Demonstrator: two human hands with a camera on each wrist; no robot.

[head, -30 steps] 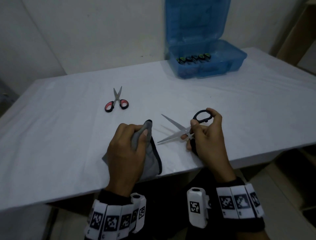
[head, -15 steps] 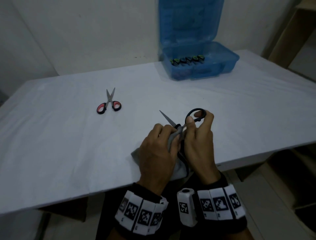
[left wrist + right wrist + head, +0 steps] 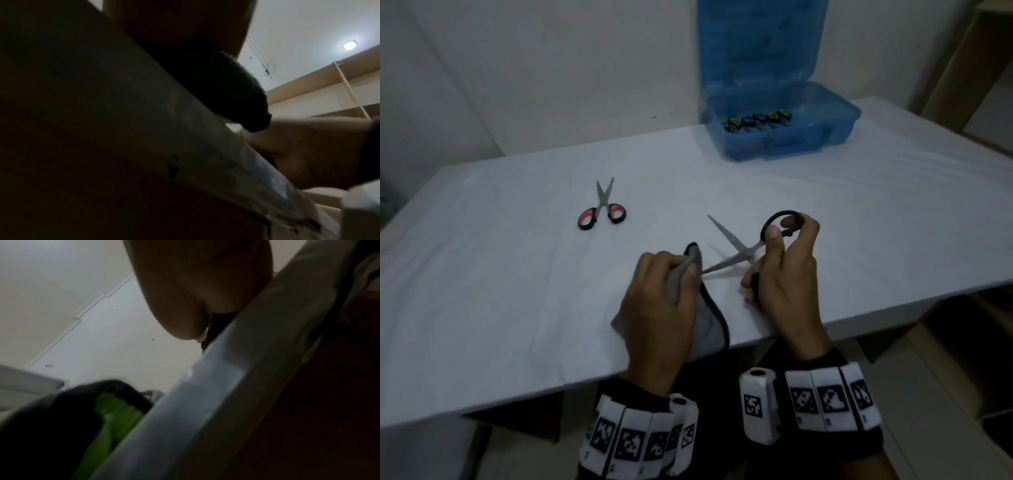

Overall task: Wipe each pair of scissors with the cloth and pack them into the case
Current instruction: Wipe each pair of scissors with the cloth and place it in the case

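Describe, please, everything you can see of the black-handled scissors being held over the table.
The black-handled scissors have two slim, pointed, silvery metal blades and black loop handles. They are spread wide open, held above the white table near its front edge. The right hand grips the handles, fingers through the upper loop. One blade points up and away, bare; the tip of the other meets the grey cloth pinched in the left hand.

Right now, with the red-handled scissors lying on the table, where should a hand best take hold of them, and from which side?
Grip the red-handled scissors by the two handle loops, coming from the near side. They lie flat on the table, loops toward the person and blade tips pointing away, slightly apart, so the near approach probably avoids the points.
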